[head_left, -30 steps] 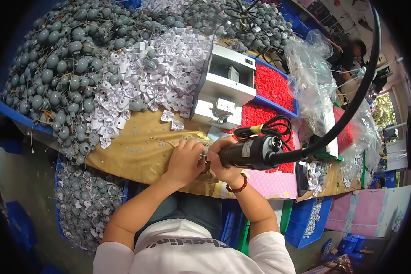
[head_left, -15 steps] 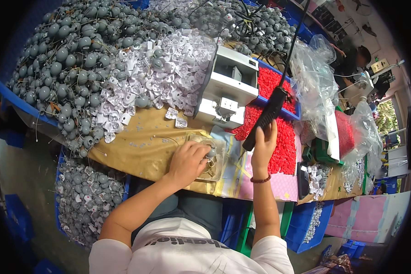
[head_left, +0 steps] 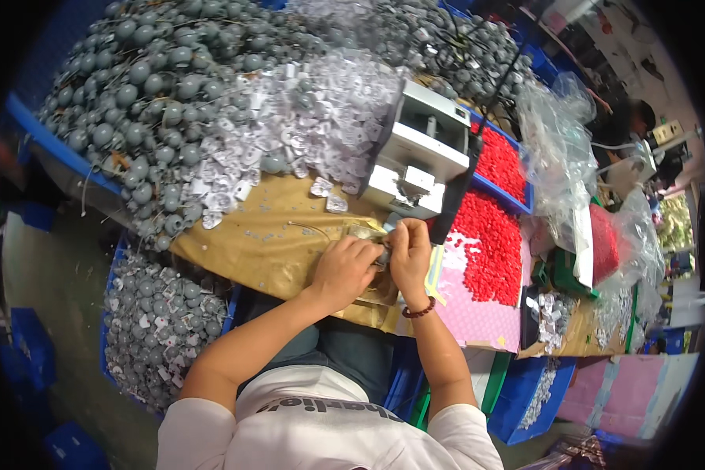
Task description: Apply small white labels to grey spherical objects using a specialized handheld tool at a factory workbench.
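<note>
My left hand (head_left: pixel 345 272) is closed on a grey round plastic part (head_left: pixel 383 256), mostly covered by the fingers, over a small clear fixture plate (head_left: pixel 381 293) on the table's near side. From the right, my right hand (head_left: pixel 411 262) meets it with thumb and fingers pinched together. What that pinch holds is too small and hidden to make out. Just beyond my right hand hangs a black powered screwdriver (head_left: pixel 456 200) on its cord, with no hand around it.
Grey round parts with wires (head_left: pixel 145 94) are heaped at the back left beside white plastic pieces (head_left: pixel 321 102). A white-and-grey machine (head_left: pixel 427 129) stands behind my hands. Small red parts (head_left: pixel 489 247) lie to the right. A blue bin of grey parts (head_left: pixel 160 321) sits lower left.
My right hand has left the black screwdriver and moved left and down to the grey part, its fingers now pinched. My left hand stays at the part. The whole view has shifted slightly.
</note>
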